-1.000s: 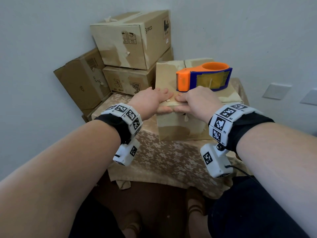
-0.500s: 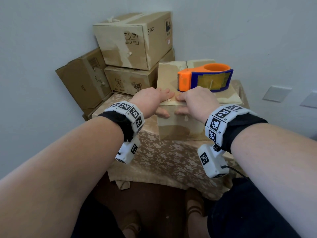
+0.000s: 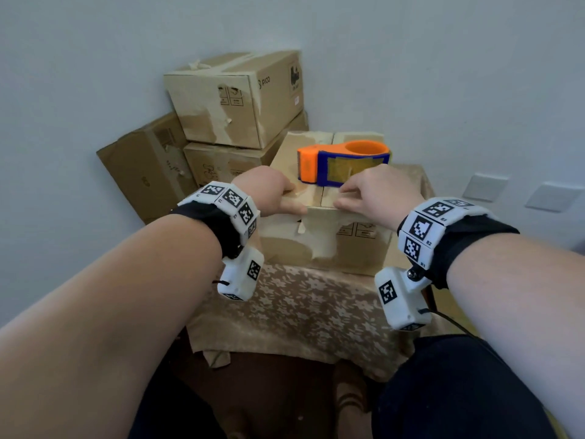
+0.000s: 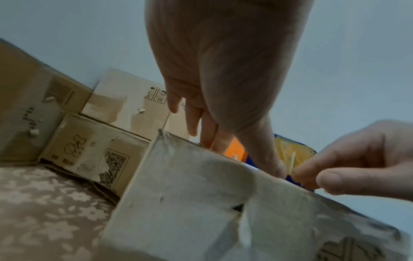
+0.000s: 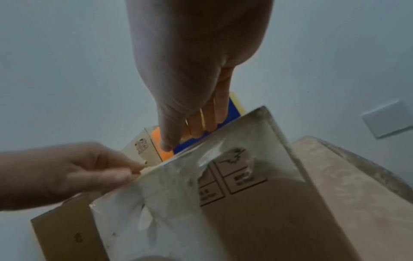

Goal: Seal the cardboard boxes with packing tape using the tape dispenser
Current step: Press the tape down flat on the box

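A worn cardboard box [image 3: 319, 245] stands on the cloth-covered table, its two top flaps folded down with a seam between them. An orange and blue tape dispenser [image 3: 342, 164] lies on its top, just behind my hands. My left hand [image 3: 275, 194] holds the near top edge left of the seam, fingers on the flap and thumb on the front face. My right hand [image 3: 376, 191] holds the same edge right of the seam. In the right wrist view my left hand [image 5: 67, 174] pinches the box [image 5: 245, 203] at its edge. The left wrist view shows the right hand [image 4: 357, 162] pinching likewise.
Two stacked cardboard boxes [image 3: 234, 99] stand in the corner behind, and a third one [image 3: 145, 166] leans against the wall at the left. The small table has a floral cloth [image 3: 304, 308]. Wall plates [image 3: 484, 186] sit at the right.
My two hands have slid apart along the box's near top edge, so the seam between the flaps now shows between them. The tape dispenser has stayed in place.
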A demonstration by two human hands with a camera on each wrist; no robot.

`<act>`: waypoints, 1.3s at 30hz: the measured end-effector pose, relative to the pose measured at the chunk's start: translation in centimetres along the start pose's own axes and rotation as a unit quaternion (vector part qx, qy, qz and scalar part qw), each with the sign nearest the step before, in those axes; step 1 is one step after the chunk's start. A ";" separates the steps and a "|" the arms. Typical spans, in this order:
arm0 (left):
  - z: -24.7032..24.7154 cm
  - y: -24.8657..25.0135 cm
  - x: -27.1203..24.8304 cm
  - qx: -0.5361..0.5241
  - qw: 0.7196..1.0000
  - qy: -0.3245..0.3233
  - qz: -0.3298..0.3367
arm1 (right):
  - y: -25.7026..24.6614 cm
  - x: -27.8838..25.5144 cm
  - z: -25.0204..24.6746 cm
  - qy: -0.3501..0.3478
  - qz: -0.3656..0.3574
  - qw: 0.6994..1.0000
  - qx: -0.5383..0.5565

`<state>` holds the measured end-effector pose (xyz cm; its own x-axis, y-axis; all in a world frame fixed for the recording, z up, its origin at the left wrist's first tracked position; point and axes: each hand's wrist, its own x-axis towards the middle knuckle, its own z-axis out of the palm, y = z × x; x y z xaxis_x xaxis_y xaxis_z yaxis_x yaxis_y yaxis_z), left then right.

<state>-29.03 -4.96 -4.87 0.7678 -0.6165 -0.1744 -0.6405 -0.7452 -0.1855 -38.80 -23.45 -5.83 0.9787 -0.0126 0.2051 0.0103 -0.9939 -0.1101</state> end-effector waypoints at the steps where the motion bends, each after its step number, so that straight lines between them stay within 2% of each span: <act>1: 0.2 0.4 0.1 -0.040 0.999 0.014 0.009 | 0.2 -0.1 0.2 -0.001 -0.003 1.000 -0.014; 4: 1.3 1.6 0.3 -0.133 0.987 0.072 0.051 | 0.5 -0.4 1.0 -0.007 -0.022 0.998 -0.054; 6: 2.3 2.0 0.5 -0.151 0.980 0.111 0.064 | 0.6 -0.4 1.5 -0.003 -0.028 0.997 -0.067; 13: 4.4 2.4 0.7 -0.185 0.961 0.202 0.044 | 0.0 -0.7 2.2 0.027 -0.027 0.991 -0.128; 22: 4.6 2.5 0.6 -0.157 0.966 0.204 0.036 | -0.2 -1.0 3.3 0.049 -0.017 0.988 -0.145; 25: 5.2 2.8 0.5 -0.166 0.954 0.243 0.064 | -0.1 -1.0 3.6 0.044 -0.016 0.989 -0.143; 27: 5.4 2.8 0.6 -0.165 0.954 0.243 0.057 | -0.1 -0.8 3.6 0.039 -0.016 0.989 -0.141; 33: 4.8 2.9 0.7 -0.143 0.965 0.217 0.032 | -0.2 -0.8 3.4 0.031 -0.008 0.989 -0.145; 39: 4.2 2.8 0.8 -0.085 0.978 0.188 0.035 | -0.2 -0.8 3.3 0.024 -0.021 0.991 -0.134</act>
<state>-30.30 -6.48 -9.64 0.6944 -0.6931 0.1934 -0.7041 -0.7099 -0.0165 -38.87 -22.88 -9.22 0.9675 0.0299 0.2511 -0.0108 -0.9872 0.1593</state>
